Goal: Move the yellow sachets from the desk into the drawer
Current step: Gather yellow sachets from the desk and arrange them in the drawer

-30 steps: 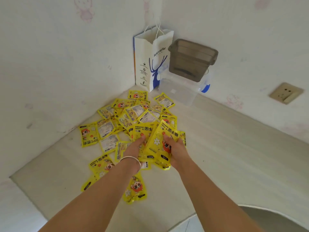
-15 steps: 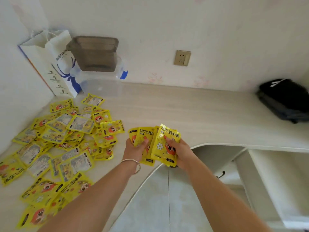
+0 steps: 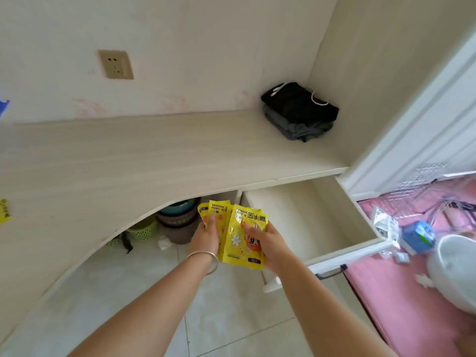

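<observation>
Carry step, judged from the scene: sachets are lifted off the desk and held short of the drawer, none seen inside it yet. Far left, one stray yellow sachet (image 3: pixel 3 211) lies on the pale wood-grain desk (image 3: pixel 154 155), matte top with a curved cut-out front edge. Left hand (image 3: pixel 206 235), steel bangle on the wrist, pinches the left side of a fanned stack of hand-warmer sachets (image 3: pixel 235 234); right hand (image 3: pixel 270 244) grips the right side, thumb over the front sachet. Sachets are flat, glossy, crinkly foil, likely slippery when stacked. Open drawer (image 3: pixel 345 251) sits just right, white, smooth, boxy. Next move calls for swinging right over the drawer and releasing low so the stack doesn't scatter.
</observation>
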